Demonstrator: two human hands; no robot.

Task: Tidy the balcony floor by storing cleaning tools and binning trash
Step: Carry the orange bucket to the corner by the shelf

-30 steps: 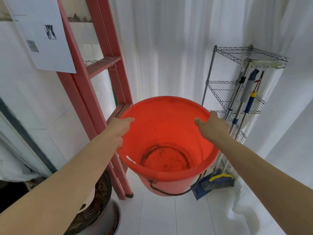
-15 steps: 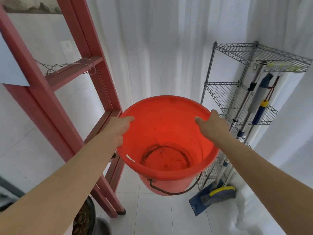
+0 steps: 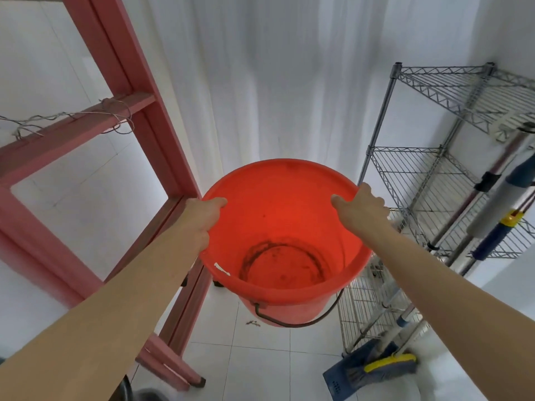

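We are holding one round orange-red plastic bucket (image 3: 278, 221) in the air above the white tiled floor (image 3: 260, 366), between one pinkish-red ladder (image 3: 150, 134) and one silver wire shelf rack (image 3: 419, 175). Its mouth is tilting up toward us, its long axis running away and down to the grimy bottom, with its one dark wire handle (image 3: 295, 322) hanging underneath. Our left hand (image 3: 202, 218) and right hand (image 3: 362, 209) are each curling their grip round opposite sides of the rim.

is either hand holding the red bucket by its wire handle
No, the left hand and right hand both grip the rim of the red bucket, while the wire handle hangs loose under its near side.
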